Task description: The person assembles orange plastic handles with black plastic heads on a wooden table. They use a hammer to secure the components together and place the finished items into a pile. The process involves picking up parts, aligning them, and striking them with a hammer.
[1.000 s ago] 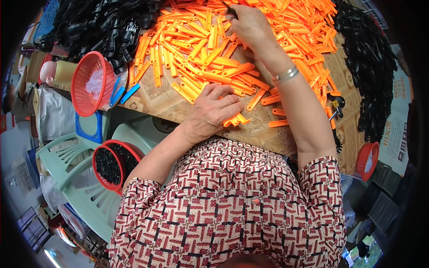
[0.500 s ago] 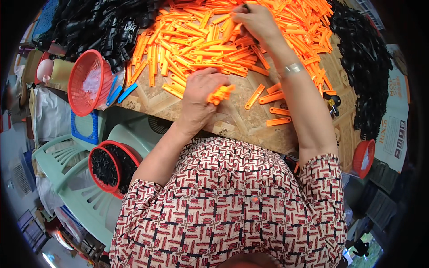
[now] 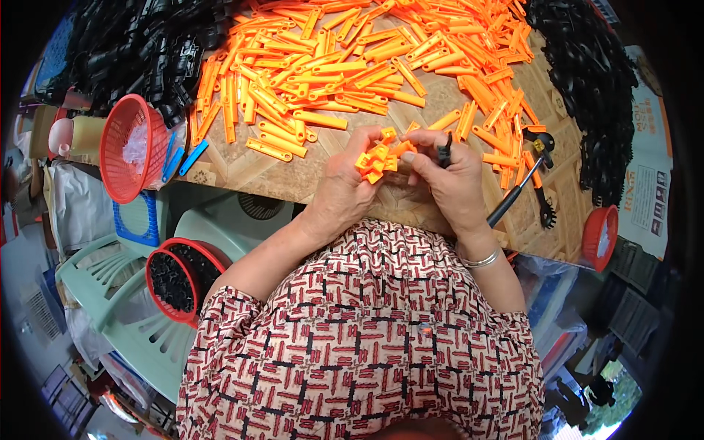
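Orange plastic pieces (image 3: 378,155) (a small bunch) in left hand (image 3: 343,192), right hand (image 3: 449,182) alongside

we sit in a small assembly workshop: a table (image 3: 242,172) heaped with orange plastic strips (image 3: 330,66), black parts (image 3: 139,44) and red baskets (image 3: 125,158).

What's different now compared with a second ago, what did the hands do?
Both hands came back from the orange pile toward the body. The left hand, earlier flat on the strips at the table edge, now holds a bunch of orange strips. The right hand, earlier reaching far into the pile, now meets it, pinching a small black piece. The red baskets, black parts and table look unchanged.
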Action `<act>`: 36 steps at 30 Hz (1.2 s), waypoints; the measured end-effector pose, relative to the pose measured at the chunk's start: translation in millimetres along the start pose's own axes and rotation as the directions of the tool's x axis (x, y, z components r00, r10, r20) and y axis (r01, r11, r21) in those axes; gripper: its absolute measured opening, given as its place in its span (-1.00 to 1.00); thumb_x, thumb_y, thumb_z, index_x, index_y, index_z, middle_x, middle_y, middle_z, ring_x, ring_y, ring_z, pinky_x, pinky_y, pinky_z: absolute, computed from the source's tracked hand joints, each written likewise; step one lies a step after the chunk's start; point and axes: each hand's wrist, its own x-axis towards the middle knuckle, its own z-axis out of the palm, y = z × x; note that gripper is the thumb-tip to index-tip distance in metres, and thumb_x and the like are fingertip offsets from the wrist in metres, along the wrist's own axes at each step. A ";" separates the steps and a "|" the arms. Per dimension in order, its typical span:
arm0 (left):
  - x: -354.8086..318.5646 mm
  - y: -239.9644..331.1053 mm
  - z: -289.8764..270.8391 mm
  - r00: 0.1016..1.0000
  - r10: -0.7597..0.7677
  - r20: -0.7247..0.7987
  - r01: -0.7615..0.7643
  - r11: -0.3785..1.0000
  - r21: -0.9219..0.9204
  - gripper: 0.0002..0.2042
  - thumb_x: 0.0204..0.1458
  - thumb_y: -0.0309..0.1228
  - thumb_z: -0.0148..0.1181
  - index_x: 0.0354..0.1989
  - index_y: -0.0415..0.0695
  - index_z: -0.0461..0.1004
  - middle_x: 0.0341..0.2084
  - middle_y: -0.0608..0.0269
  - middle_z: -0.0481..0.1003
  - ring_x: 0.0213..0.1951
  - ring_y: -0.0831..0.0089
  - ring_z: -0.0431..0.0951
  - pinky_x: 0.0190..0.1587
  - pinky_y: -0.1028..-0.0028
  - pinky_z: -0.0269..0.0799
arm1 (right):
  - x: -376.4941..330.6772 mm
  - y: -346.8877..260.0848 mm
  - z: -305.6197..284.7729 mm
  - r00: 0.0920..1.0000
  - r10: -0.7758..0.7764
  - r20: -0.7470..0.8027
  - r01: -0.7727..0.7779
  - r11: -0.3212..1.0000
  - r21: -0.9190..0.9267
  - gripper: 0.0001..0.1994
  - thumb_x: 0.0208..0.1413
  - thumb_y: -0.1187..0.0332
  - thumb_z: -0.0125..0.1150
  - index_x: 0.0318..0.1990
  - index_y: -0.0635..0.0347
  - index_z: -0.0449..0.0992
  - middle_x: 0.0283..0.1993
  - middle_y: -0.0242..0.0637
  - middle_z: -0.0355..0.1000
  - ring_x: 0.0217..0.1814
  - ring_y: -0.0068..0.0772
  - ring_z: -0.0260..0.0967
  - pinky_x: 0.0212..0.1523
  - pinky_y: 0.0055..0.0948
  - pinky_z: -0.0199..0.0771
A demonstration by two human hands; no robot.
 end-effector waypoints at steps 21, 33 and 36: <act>90.2 -15.2 -29.0 0.898 0.440 -0.006 -0.263 0.547 0.794 -0.67 -0.11 -0.57 0.30 -0.10 -0.21 0.50 0.01 0.01 0.53 0.01 0.01 0.51 0.05 0.11 0.47 | -0.8 15.8 -31.0 0.930 -0.359 0.081 0.278 0.541 -0.794 -0.42 -0.12 0.76 0.05 0.16 0.29 0.52 0.34 -0.01 0.33 0.29 0.02 0.31 0.33 -0.16 0.33; -28.4 -0.6 -87.8 0.910 0.181 0.372 -0.412 0.483 0.773 -0.65 -0.21 -0.48 0.36 -0.17 -0.16 0.51 -0.18 0.14 0.51 -0.14 0.17 0.51 -0.16 0.27 0.40 | -36.8 0.0 -59.5 0.978 -0.121 0.170 0.205 0.704 -0.680 -0.55 -0.04 0.71 0.15 0.07 0.20 0.53 -0.20 -0.11 0.52 -0.11 -0.04 0.52 -0.02 -0.14 0.51; -24.0 -11.4 -111.5 0.920 0.220 0.324 -0.386 0.373 0.843 -0.60 -0.28 -0.56 0.37 -0.15 -0.15 0.51 -0.19 0.14 0.52 -0.12 0.13 0.50 -0.09 0.23 0.40 | -27.8 0.1 -46.3 0.970 -0.147 0.194 0.242 0.656 -0.715 -0.51 -0.06 0.71 0.16 0.11 0.22 0.50 -0.12 -0.11 0.49 -0.01 -0.02 0.48 0.05 -0.15 0.48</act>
